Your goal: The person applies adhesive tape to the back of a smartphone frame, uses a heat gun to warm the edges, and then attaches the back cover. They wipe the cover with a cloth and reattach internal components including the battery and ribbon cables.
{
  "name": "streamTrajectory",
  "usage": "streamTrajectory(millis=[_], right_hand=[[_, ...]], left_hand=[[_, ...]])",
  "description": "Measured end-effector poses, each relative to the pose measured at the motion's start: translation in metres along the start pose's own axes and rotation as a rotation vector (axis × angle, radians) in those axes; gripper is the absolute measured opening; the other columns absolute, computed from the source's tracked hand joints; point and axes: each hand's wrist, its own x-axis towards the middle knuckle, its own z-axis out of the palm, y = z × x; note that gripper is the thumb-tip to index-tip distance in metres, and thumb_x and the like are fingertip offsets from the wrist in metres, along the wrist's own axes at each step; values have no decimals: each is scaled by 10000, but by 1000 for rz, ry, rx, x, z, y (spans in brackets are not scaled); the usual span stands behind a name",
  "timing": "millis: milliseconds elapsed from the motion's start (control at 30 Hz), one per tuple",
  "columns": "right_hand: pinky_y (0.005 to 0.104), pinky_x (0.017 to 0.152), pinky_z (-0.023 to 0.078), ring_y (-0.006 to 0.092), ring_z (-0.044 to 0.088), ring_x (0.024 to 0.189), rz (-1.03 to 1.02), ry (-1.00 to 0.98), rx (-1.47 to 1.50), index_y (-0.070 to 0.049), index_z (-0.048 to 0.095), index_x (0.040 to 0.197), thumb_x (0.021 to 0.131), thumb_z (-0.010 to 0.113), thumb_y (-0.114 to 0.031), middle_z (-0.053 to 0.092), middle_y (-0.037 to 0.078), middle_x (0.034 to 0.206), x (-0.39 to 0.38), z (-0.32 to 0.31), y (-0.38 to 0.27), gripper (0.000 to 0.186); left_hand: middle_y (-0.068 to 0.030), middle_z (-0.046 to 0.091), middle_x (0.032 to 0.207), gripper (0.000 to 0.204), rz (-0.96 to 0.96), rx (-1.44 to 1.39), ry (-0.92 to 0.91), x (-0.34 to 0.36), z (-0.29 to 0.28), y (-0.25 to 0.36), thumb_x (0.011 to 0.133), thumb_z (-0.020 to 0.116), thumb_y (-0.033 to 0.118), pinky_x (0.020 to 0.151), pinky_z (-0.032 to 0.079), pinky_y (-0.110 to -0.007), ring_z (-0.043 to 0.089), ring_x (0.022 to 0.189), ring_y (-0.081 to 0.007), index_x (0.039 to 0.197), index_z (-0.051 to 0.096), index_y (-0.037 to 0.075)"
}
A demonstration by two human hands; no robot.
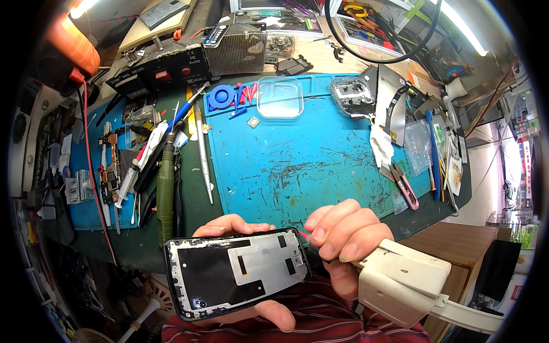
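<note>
My left hand (224,227) grips a black phone housing (226,277), fingers along its upper edge and thumb below it. The housing is tilted, showing a black and silver face with a bare rim. My right hand (346,243) is closed beside the housing's right end, on a small dark piece with a thin red tip (304,234), partly hidden by the fingers. A bulky cream plastic tool (403,283) with a long slotted arm lies against that hand and reaches to the lower right; how it is held is partly hidden.
A worn blue mat (274,166) lies beyond my hands, with a clear tray (280,97) at its back. Several tools, including a green cylindrical tool (166,194) and syringe (127,183), crowd the left. Pink scissors (407,188) and a metal plate (392,103) lie right.
</note>
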Motion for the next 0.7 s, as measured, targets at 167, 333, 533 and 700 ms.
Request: streamTrajectory(millis=[167, 333, 533, 700], right_hand=[[405, 751, 587, 258, 650, 818, 12, -9, 16, -44, 593, 940, 882, 719, 32, 663, 106, 860, 1, -1, -1, 158], [403, 750, 586, 257, 643, 817, 20, -11, 37, -35, 600, 935, 881, 720, 27, 662, 115, 862, -1, -2, -1, 146], [394, 741, 584, 254, 636, 822, 33, 4, 80, -29, 615, 927, 878, 734, 13, 656, 118, 873, -2, -2, -2, 135], [394, 753, 578, 252, 628, 857, 53, -34, 104, -29, 624, 927, 872, 747, 8, 652, 118, 906, -2, -4, -2, 139]], left_hand=[[-68, 407, 1296, 1430, -24, -2, -7, -1, 1, 2, 318, 1033, 427, 1103, 457, -500, 552, 1210, -245, 1502, 259, 213], [-63, 404, 1299, 1421, -14, -50, 24, -2, 3, -2, 329, 1031, 428, 1101, 459, -506, 551, 1213, -242, 1503, 259, 217], [-64, 406, 1299, 1396, -39, -58, -3, -4, 0, -1, 331, 1036, 411, 1095, 463, -513, 552, 1212, -244, 1491, 283, 219], [-72, 412, 1296, 1375, -13, -76, 38, -3, 5, -1, 343, 1036, 404, 1097, 463, -518, 556, 1211, -251, 1481, 290, 207]])
